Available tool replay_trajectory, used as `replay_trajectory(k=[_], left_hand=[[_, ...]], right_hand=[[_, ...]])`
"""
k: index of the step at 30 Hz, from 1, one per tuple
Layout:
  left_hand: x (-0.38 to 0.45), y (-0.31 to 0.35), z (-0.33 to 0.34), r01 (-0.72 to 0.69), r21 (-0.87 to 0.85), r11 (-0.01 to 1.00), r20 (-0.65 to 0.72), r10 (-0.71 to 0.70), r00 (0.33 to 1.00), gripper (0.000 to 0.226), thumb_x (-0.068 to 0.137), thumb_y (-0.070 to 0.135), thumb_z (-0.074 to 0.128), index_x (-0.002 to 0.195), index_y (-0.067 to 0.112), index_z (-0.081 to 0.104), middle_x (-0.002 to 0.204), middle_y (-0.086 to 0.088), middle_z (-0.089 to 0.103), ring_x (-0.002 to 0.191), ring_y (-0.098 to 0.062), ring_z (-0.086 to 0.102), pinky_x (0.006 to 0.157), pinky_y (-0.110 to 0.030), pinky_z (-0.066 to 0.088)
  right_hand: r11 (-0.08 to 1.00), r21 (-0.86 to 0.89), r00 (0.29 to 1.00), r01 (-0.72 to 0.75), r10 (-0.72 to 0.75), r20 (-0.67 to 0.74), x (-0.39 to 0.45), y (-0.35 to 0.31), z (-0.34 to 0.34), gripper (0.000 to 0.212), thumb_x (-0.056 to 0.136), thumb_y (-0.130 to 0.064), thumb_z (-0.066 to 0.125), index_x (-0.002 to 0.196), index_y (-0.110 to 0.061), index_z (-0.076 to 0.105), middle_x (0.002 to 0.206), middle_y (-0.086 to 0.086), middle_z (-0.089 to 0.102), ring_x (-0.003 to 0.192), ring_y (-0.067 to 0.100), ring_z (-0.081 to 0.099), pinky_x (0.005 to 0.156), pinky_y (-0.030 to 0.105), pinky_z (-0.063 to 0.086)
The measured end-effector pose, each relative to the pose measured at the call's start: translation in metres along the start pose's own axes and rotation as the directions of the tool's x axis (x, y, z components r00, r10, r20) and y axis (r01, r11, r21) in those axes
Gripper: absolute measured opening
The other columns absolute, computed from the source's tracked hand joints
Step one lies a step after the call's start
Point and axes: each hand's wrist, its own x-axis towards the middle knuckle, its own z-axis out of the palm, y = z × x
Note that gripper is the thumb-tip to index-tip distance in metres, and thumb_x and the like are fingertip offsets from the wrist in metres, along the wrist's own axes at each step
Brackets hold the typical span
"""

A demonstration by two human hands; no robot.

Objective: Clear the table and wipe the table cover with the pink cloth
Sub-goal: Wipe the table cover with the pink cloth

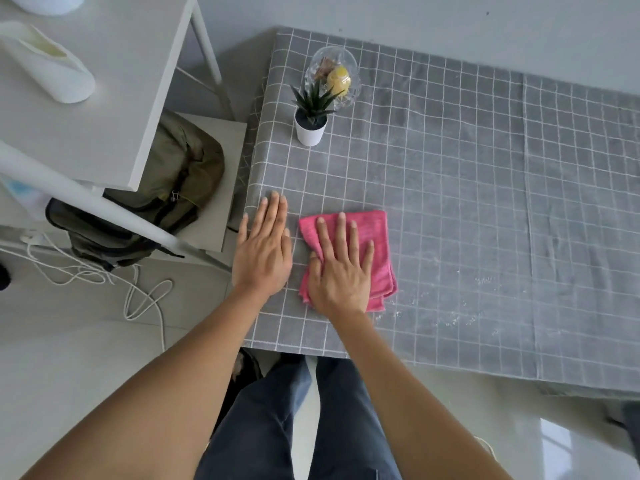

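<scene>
A folded pink cloth [377, 237] lies on the grey checked table cover [485, 188] near the table's front left corner. My right hand [341, 268] presses flat on the cloth with straight, spread fingers. My left hand [265, 247] rests flat on the bare cover just left of the cloth, fingers straight and together. A small potted plant [311, 114] in a white pot stands at the far left of the table. Behind it is a clear glass bowl [334, 74] holding a yellow item. Small white crumbs [460, 318] are scattered on the cover to the right of the cloth.
A white shelf unit [104, 98] stands left of the table, with an olive bag [162, 195] on its lower board. White cables [138, 296] trail on the floor below it. A white vase [45, 64] lies on the upper shelf.
</scene>
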Motion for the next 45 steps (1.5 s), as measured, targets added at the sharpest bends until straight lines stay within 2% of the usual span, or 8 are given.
replay_trajectory(k=[5, 9, 19, 27, 34, 38, 42, 45], left_hand=[[0.0, 0.0, -0.001, -0.007, -0.015, 1.0, 0.003, 0.007, 1.0, 0.056, 0.1, 0.03, 0.012, 0.153, 0.017, 0.003, 0.161, 0.002, 0.002, 0.148, -0.01, -0.004, 0.121, -0.039, 0.0], [0.001, 0.0, -0.002, -0.007, -0.009, 1.0, 0.015, 0.007, 1.0, 0.054, 0.102, 0.028, 0.014, 0.153, 0.016, 0.002, 0.161, 0.001, 0.0, 0.148, -0.012, -0.005, 0.122, -0.041, 0.001], [-0.058, -0.007, 0.004, -0.075, 0.006, 0.997, 0.028, 0.075, 0.997, 0.056, 0.1, 0.034, 0.008, 0.153, 0.017, 0.006, 0.161, 0.001, 0.003, 0.149, -0.013, -0.001, 0.121, -0.036, -0.004], [-0.057, -0.006, 0.001, -0.062, -0.006, 0.998, 0.018, 0.062, 0.998, 0.056, 0.1, 0.031, 0.01, 0.152, 0.012, 0.011, 0.161, -0.002, 0.008, 0.148, -0.012, 0.001, 0.121, -0.034, -0.001], [-0.057, -0.005, 0.0, -0.042, -0.028, 0.999, 0.022, 0.043, 0.999, 0.056, 0.1, 0.032, 0.006, 0.153, 0.016, 0.003, 0.161, 0.001, 0.001, 0.148, -0.011, -0.002, 0.121, -0.034, -0.002], [-0.057, -0.005, 0.0, -0.028, -0.015, 1.0, 0.012, 0.028, 1.0, 0.056, 0.1, 0.032, 0.006, 0.153, 0.016, 0.002, 0.161, 0.001, 0.0, 0.148, -0.011, -0.003, 0.121, -0.035, 0.0], [-0.057, -0.003, -0.001, -0.029, -0.01, 1.0, 0.011, 0.029, 1.0, 0.056, 0.1, 0.031, 0.008, 0.153, 0.015, 0.004, 0.161, 0.0, 0.002, 0.148, -0.011, -0.001, 0.121, -0.034, 0.0], [-0.057, -0.003, -0.002, -0.035, -0.009, 0.999, 0.021, 0.035, 0.999, 0.057, 0.099, 0.031, 0.009, 0.153, 0.014, 0.005, 0.161, -0.001, 0.003, 0.149, -0.012, 0.0, 0.121, -0.034, -0.001]], right_hand=[[0.989, -0.025, 0.99, 0.143, -0.144, -0.013, -0.002, 0.035, -0.01, 0.058, 0.095, -0.041, 0.009, 0.152, -0.035, 0.003, 0.161, -0.006, -0.001, 0.148, 0.015, -0.007, 0.119, 0.047, -0.006], [0.997, -0.009, 0.996, -0.073, 0.072, -0.044, -0.003, 0.067, -0.017, 0.059, 0.093, -0.041, 0.006, 0.152, -0.035, -0.001, 0.161, -0.006, -0.005, 0.148, 0.015, -0.009, 0.119, 0.048, -0.006], [0.968, 0.042, 0.966, -0.249, 0.251, -0.056, -0.011, 0.035, -0.007, 0.06, 0.096, -0.041, 0.012, 0.152, -0.033, -0.007, 0.16, -0.003, -0.013, 0.147, 0.018, -0.013, 0.117, 0.05, -0.013], [0.99, -0.016, 0.99, 0.143, -0.142, 0.025, -0.035, -0.004, 0.004, 0.059, 0.096, -0.04, 0.011, 0.153, -0.032, -0.001, 0.161, -0.006, -0.007, 0.147, 0.015, -0.011, 0.118, 0.048, -0.008], [0.96, -0.005, 0.96, -0.28, 0.28, -0.029, -0.022, 0.069, -0.016, 0.058, 0.099, -0.038, 0.012, 0.149, -0.032, -0.016, 0.159, -0.006, -0.019, 0.145, 0.016, -0.019, 0.118, 0.049, -0.01], [0.928, 0.068, 0.928, -0.365, 0.369, -0.052, -0.024, 0.048, -0.012, 0.059, 0.099, -0.039, 0.016, 0.15, -0.033, -0.012, 0.159, -0.005, -0.018, 0.146, 0.017, -0.017, 0.116, 0.051, -0.013], [0.986, -0.013, 0.986, -0.165, 0.165, -0.001, -0.033, 0.009, 0.0, 0.06, 0.095, -0.045, 0.003, 0.149, -0.033, -0.019, 0.158, -0.003, -0.024, 0.144, 0.019, -0.023, 0.114, 0.051, -0.016], [0.999, -0.003, 0.999, 0.035, -0.035, 0.033, -0.044, -0.013, 0.008, 0.059, 0.096, -0.042, 0.009, 0.152, -0.033, -0.009, 0.16, -0.005, -0.014, 0.146, 0.016, -0.018, 0.116, 0.051, -0.013]])
